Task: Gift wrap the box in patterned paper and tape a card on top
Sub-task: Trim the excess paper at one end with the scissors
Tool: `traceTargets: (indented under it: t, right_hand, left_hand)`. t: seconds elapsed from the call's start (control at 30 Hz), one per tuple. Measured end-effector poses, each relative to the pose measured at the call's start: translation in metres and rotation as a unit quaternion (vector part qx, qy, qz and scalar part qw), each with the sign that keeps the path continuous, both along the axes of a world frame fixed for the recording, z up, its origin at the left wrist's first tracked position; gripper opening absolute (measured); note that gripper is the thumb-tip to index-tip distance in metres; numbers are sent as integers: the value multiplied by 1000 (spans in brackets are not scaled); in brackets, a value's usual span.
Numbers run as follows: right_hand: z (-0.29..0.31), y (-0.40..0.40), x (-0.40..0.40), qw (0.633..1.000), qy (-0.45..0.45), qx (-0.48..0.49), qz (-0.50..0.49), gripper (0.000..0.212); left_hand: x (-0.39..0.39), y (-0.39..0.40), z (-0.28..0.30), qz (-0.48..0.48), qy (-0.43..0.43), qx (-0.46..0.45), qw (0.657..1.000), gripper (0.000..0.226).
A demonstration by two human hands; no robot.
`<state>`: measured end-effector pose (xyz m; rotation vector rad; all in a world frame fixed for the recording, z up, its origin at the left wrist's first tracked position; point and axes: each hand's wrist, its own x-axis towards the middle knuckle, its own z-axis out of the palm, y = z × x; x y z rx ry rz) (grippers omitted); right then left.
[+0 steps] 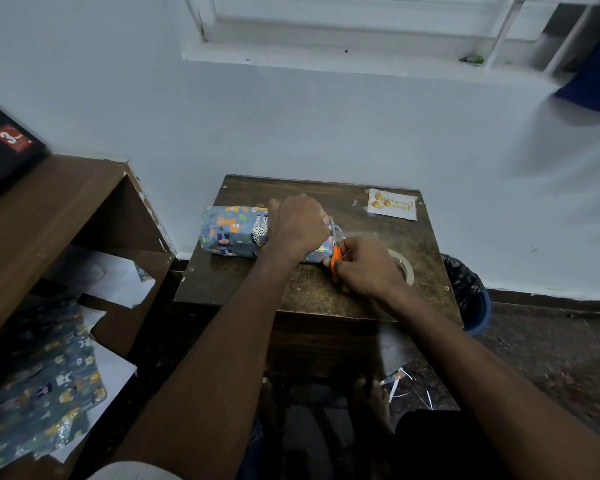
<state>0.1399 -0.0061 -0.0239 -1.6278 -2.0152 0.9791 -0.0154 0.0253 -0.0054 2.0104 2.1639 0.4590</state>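
The box (234,231), already covered in blue patterned paper with cartoon animals, lies on its side along the left part of the small dark wooden counter (312,289), its left end reaching just past the counter's edge. The left hand (298,225) rests on top of the box's right half, fingers curled down over it and gripping the wrapped end. Just beside it, at the box's right end, the right hand (364,265) holds a pair of orange-handled scissors (335,252), fingers closed round the handles; the blades point up toward the left hand and a strip of clear tape, though how far the blades stand apart cannot be told. A roll of tape (404,268) lies flat on the counter just behind the right hand, partly hidden by it. The card (392,204), white with gold balloons and gold lettering, lies flat at the far right corner of the counter, well apart from the box. To the left, spare sheets of the same patterned paper (45,386) lie on a lower shelf of a brown wooden unit. A bin with a black liner (465,289) stands on the floor beside the counter's right edge
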Motion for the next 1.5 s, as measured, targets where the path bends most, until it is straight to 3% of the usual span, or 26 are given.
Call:
traceTargets:
  t: [0.8, 0.93, 1.13, 1.23, 1.33, 1.5]
  right_hand:
    - [18, 0, 4, 969, 175, -170, -38, 17]
    - [32, 12, 20, 959, 224, -144, -94, 13]
    - [32, 31, 54, 969, 180, -67, -154, 6]
    - [29, 33, 55, 962, 200, -68, -172, 7]
    - [25, 35, 53, 957, 210, -63, -191, 2]
    - [18, 41, 56, 947, 227, -75, -213, 3]
  left_hand:
    - [1, -6, 8, -2, -21, -11, 1000, 22]
    - [1, -6, 4, -5, -41, 6, 999, 17]
    - [13, -2, 6, -32, -68, 75, 994, 14]
    - [25, 2, 7, -31, -30, 50, 998, 10]
    - [38, 4, 7, -33, 61, 10, 998, 14]
    - [58, 10, 3, -40, 184, -65, 980, 40]
